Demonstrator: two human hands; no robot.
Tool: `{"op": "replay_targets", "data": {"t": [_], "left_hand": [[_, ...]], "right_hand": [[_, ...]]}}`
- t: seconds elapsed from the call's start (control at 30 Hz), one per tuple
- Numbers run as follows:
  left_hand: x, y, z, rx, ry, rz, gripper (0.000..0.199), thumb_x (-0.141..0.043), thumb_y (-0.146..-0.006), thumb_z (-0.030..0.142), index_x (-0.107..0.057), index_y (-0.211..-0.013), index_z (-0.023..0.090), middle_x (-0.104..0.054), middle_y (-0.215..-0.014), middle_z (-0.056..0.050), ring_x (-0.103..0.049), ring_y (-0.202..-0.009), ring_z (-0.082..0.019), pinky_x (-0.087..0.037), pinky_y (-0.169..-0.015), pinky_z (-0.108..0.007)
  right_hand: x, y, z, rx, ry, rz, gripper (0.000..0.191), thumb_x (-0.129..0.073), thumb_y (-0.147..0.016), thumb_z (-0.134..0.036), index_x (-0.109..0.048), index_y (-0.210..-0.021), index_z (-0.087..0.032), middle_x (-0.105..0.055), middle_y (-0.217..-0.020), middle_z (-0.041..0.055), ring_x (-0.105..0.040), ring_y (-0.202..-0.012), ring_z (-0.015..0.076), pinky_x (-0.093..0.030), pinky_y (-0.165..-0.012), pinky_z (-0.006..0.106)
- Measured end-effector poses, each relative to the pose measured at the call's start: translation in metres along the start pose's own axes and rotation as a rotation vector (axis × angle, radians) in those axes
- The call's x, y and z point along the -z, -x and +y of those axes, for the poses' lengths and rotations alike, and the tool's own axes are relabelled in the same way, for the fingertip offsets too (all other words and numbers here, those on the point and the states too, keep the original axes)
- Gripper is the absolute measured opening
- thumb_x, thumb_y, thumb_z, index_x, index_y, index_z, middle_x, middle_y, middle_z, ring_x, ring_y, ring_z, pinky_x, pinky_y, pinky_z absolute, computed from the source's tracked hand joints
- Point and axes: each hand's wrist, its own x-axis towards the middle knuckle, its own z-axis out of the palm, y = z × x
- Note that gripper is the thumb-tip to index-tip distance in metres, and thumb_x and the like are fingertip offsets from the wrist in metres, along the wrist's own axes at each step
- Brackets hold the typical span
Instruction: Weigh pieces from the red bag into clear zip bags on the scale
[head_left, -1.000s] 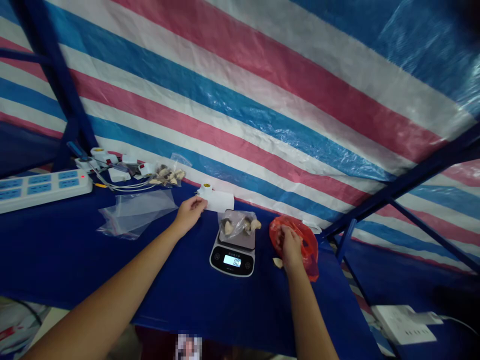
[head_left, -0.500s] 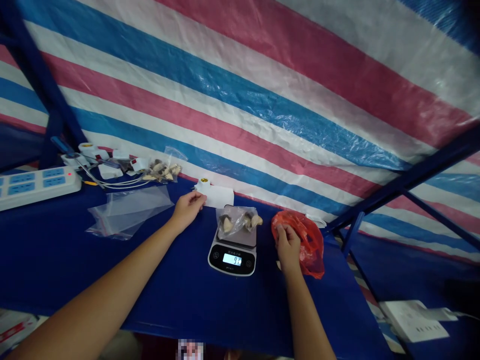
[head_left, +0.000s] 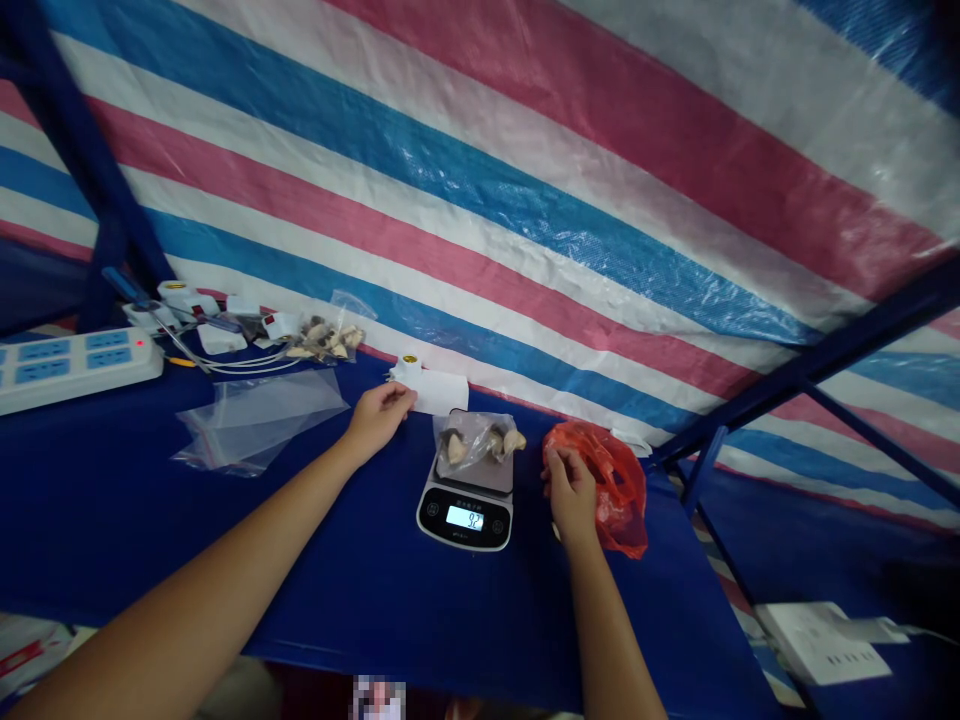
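Observation:
A digital kitchen scale [head_left: 465,512] reads about 9.2, with a clear plastic bag [head_left: 474,436] on its pan. Inside the bag and at its right-hand mouth are pale, dark-edged pieces [head_left: 455,448] resembling dried mushroom. My left hand [head_left: 381,420] rests left of the scale, fingers closed together, their tips at the edge of a white paper-like piece [head_left: 444,392]. To the right, my right hand [head_left: 571,495] is closed with curled fingers against the left side of a red plastic bag [head_left: 621,490]. Whatever its fingertips grip is hidden. A small pale piece [head_left: 556,532] shows by the right wrist.
Clear zip bags [head_left: 259,420] lie flat on the blue tabletop [head_left: 352,580]. Behind them sit a filled clear bag [head_left: 328,338], white plugs with cables [head_left: 221,338] and a power strip [head_left: 75,368]. A striped tarp [head_left: 420,190] rises behind; another socket strip [head_left: 821,640] is lower right.
The scale's reading has gone from about 9.1 to 9.2. My right hand has shifted slightly left beside the red bag. My left hand has stayed nearly in place.

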Motion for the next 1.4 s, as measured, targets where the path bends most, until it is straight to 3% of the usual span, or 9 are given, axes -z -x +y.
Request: {"op": "replay_targets", "data": {"t": [0.37, 0.47, 0.6, 0.8, 0.93, 1.03, 1.13, 1.27, 1.4], "left_hand": [[0.000, 0.003, 0.005, -0.022, -0.061, -0.025, 0.035, -0.066, -0.073, 0.054, -0.062, -0.071, 0.019, -0.060, -0.062, 0.001, -0.052, -0.057, -0.013, -0.040, -0.058, -0.026], [0.000, 0.011, 0.010, -0.073, -0.181, -0.074, 0.038, -0.065, -0.077, 0.057, -0.066, -0.075, 0.019, -0.063, -0.067, 0.000, -0.053, -0.061, -0.014, -0.040, -0.061, -0.027], [-0.009, 0.028, 0.022, -0.114, -0.386, -0.235, 0.040, -0.066, -0.079, 0.060, -0.071, -0.082, 0.020, -0.066, -0.074, -0.001, -0.054, -0.065, -0.015, -0.040, -0.063, -0.027], [-0.025, 0.038, 0.026, -0.165, -0.456, -0.312, 0.028, -0.068, -0.078, 0.048, -0.071, -0.083, 0.021, -0.062, -0.069, 0.001, -0.050, -0.061, -0.014, -0.036, -0.060, -0.026], [-0.022, 0.038, 0.030, -0.157, -0.394, -0.358, 0.030, -0.065, -0.082, 0.049, -0.072, -0.086, 0.020, -0.066, -0.072, -0.001, -0.054, -0.065, -0.015, -0.038, -0.060, -0.027], [-0.021, 0.038, 0.051, -0.197, -0.395, -0.391, 0.027, -0.064, -0.084, 0.047, -0.072, -0.087, 0.021, -0.068, -0.075, -0.002, -0.059, -0.069, -0.017, -0.041, -0.063, -0.027], [-0.029, 0.033, 0.088, -0.314, -0.532, -0.474, 0.021, -0.061, -0.086, 0.040, -0.071, -0.082, 0.022, -0.068, -0.077, -0.004, -0.060, -0.071, -0.018, -0.042, -0.067, -0.030], [-0.055, 0.023, 0.135, -0.451, -0.668, -0.602, 0.014, -0.061, -0.083, 0.030, -0.072, -0.078, 0.022, -0.070, -0.080, -0.006, -0.061, -0.077, -0.022, -0.042, -0.072, -0.033], [-0.080, 0.016, 0.156, -0.523, -0.659, -0.699, 0.012, -0.063, -0.080, 0.027, -0.074, -0.083, 0.023, -0.072, -0.090, -0.007, -0.063, -0.084, -0.023, -0.043, -0.078, -0.034]], "right_hand": [[-0.001, -0.003, -0.002, -0.043, -0.064, -0.048, 0.041, -0.066, -0.085, -0.056, -0.071, -0.098, -0.018, -0.068, -0.089, 0.0068, -0.060, -0.070, 0.0179, -0.045, -0.050, 0.026], [-0.004, -0.007, -0.005, -0.029, -0.078, -0.134, 0.041, -0.067, -0.086, -0.054, -0.071, -0.108, -0.020, -0.069, -0.099, 0.0078, -0.062, -0.079, 0.0198, -0.049, -0.058, 0.029], [-0.014, -0.011, -0.009, 0.034, -0.053, -0.317, 0.046, -0.069, -0.086, -0.048, -0.067, -0.125, -0.023, -0.069, -0.115, 0.0089, -0.064, -0.097, 0.0228, -0.053, -0.075, 0.033], [-0.025, -0.007, -0.009, 0.050, -0.054, -0.392, 0.032, -0.072, -0.084, -0.048, -0.067, -0.101, -0.020, -0.069, -0.108, 0.0088, -0.063, -0.087, 0.0210, -0.050, -0.071, 0.032], [-0.019, -0.006, -0.013, 0.029, -0.182, -0.381, 0.031, -0.073, -0.084, -0.049, -0.062, -0.085, -0.021, -0.070, -0.104, 0.0069, -0.064, -0.093, 0.0206, -0.052, -0.082, 0.033], [-0.004, -0.008, -0.016, -0.089, -0.291, -0.333, 0.036, -0.081, -0.077, -0.051, -0.061, -0.082, -0.021, -0.067, -0.085, 0.0019, -0.064, -0.085, 0.0196, -0.054, -0.082, 0.034], [0.014, -0.012, -0.017, -0.262, -0.466, -0.265, 0.036, -0.087, -0.068, -0.044, -0.060, -0.076, -0.022, -0.064, -0.080, -0.0004, -0.064, -0.079, 0.0183, -0.059, -0.079, 0.036], [0.033, -0.019, -0.014, -0.397, -0.697, -0.102, 0.021, -0.076, -0.071, -0.036, -0.061, -0.075, -0.023, -0.069, -0.083, 0.0033, -0.068, -0.083, 0.0215, -0.061, -0.085, 0.043], [0.040, -0.022, -0.013, -0.422, -0.785, -0.024, 0.019, -0.067, -0.065, -0.026, -0.059, -0.082, -0.025, -0.069, -0.081, -0.0001, -0.067, -0.077, 0.0195, -0.061, -0.078, 0.042]]}}
